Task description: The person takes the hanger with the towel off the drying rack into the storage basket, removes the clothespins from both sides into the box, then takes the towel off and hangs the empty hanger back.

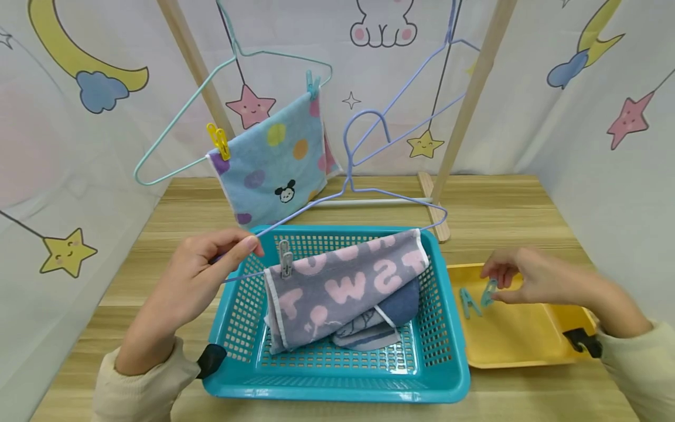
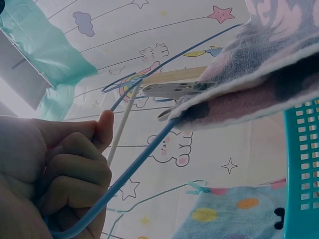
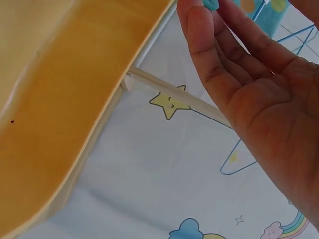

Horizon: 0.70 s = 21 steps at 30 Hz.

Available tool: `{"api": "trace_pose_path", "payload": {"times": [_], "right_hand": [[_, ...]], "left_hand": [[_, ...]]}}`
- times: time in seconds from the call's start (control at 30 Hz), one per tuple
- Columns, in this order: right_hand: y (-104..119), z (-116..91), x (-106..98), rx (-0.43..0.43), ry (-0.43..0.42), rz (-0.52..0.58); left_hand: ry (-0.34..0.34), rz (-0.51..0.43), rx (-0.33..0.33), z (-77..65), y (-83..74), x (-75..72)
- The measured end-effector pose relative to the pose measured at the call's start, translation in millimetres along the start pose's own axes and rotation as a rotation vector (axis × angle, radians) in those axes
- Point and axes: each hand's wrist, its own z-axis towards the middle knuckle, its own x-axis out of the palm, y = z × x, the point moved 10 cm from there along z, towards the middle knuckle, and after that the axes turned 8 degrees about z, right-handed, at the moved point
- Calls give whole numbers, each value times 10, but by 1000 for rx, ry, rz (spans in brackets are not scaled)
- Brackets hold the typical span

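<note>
My left hand (image 1: 197, 275) grips the left shoulder of a lavender-blue hanger (image 1: 308, 205), held tilted above the teal basket (image 1: 337, 391). Over its bottom bar hangs a grey towel with pink letters (image 1: 343, 293). A grey clothespin (image 1: 285, 264) clips the towel's left end; no clip shows at the right end. In the left wrist view, curled fingers (image 2: 79, 169) lie by the hanger wire. At the right, my right hand (image 1: 543, 278) pinches a teal clothespin (image 1: 490, 291) between thumb and fingertips over a yellow tray (image 1: 527, 346). Another teal clothespin (image 1: 469, 303) lies beside it in the tray.
A second, blue-grey cloth (image 1: 395, 310) lies in the basket. Behind, a mint hanger (image 1: 184, 111) carries a polka-dot towel (image 1: 269, 158) with yellow (image 1: 218, 142) and teal (image 1: 313, 85) clothespins. Another lavender hanger (image 1: 408, 88) hangs near the wooden rack post (image 1: 474, 88).
</note>
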Motion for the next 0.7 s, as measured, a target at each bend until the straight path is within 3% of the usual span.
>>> {"api": "trace_pose_path", "payload": {"times": [0.27, 0.47, 0.6, 0.7], "right_hand": [[301, 128, -129, -127, -97, 53], [900, 389, -212, -254, -222, 63], [1324, 663, -148, -374, -251, 10], [1551, 899, -35, -403, -242, -5]], "left_hand": [[2, 6, -5, -3, -29, 0], [6, -4, 5, 11, -67, 30], [0, -19, 21, 20, -98, 32], [-4, -22, 25, 21, -109, 40]]}}
